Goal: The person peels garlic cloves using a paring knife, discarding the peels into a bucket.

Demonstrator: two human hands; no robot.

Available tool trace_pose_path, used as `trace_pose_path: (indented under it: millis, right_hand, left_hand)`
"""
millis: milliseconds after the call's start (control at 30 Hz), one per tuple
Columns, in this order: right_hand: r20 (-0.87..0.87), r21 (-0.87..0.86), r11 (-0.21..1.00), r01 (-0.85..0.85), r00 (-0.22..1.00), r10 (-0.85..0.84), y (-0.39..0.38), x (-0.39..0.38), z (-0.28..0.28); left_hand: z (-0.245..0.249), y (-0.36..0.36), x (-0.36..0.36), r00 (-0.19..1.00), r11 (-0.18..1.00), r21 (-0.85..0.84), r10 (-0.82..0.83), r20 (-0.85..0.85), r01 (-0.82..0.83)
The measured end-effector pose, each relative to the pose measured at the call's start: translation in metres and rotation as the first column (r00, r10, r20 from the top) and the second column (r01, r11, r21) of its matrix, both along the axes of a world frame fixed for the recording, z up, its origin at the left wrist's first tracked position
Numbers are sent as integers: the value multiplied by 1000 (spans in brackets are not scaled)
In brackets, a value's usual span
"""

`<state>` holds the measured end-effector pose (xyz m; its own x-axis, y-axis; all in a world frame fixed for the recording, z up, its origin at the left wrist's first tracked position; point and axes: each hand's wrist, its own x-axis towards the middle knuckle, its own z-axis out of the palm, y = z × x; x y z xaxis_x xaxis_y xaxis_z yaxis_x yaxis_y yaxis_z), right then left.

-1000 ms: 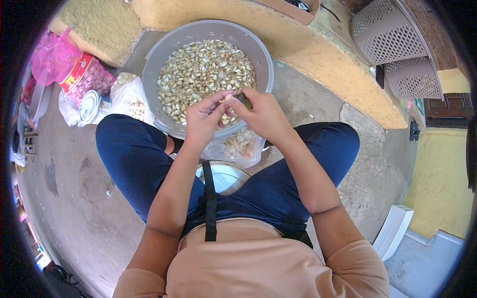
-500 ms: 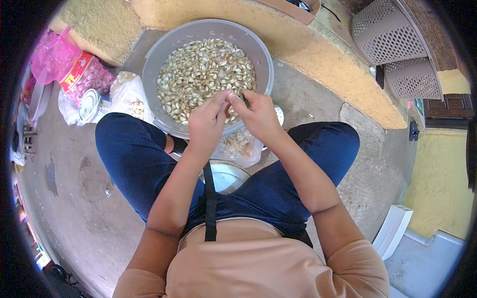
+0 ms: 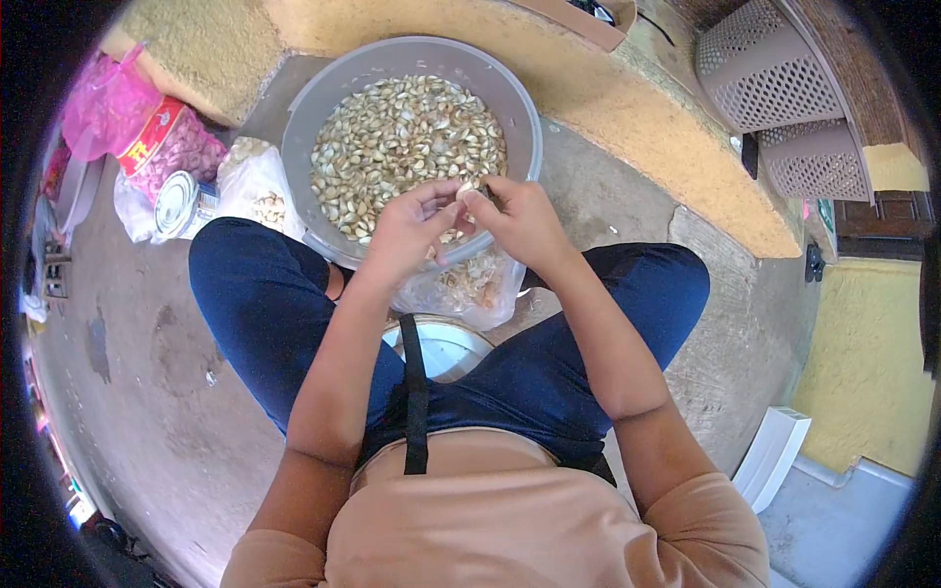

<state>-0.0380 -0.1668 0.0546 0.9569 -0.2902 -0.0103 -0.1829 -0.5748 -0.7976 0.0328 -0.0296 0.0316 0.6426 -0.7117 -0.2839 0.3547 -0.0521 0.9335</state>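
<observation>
A wide grey tub (image 3: pixel 534 127) holds many pale garlic cloves (image 3: pixel 402 137). Above its near rim, my left hand (image 3: pixel 417 223) has its fingers curled, with the fingertips close to a small whitish clove (image 3: pixel 467 187). The clove is pinched in my right hand (image 3: pixel 520 218), where a thin dark object, perhaps a small blade, shows by the index finger. Both hands nearly touch at the fingertips. Below them, a clear plastic bag (image 3: pixel 470 289) contains papery peelings.
To the left are a pink mesh bag (image 3: pixel 186 157), a metal can (image 3: pixel 176 204) and a white plastic bag (image 3: pixel 245 186). A white round lid or basin (image 3: pixel 441 348) lies between my legs. A yellow ledge (image 3: pixel 637 137) runs behind the tub; perforated baskets (image 3: pixel 774 78) stand right.
My left hand has shifted slightly down and left, its fingers spreading a little from the right hand. The pale clove now shows between the fingertips.
</observation>
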Motion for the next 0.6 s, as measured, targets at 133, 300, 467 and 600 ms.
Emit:
trace_pose_path:
  millis: [133,300,467,600]
  right_hand:
    - [-43,-142,980,-137,990,132,-6,1,5]
    - [-44,-263,935,-240,971,237,-4,-1,0]
    - [-15,-345,908,-239,968,249,-6,-2,-3]
    - [-26,-320,921,-224,973,228,-9,-2,-3]
  left_hand:
    - [1,7,7,944,992,-100,-98,-314,70]
    - [-8,9,9,933,993,-77,-114,-343,93]
    - [-11,3,6,959,994,-100,24,-283,-54]
    - [-18,0,4,969,980,-141,104,-224,-138]
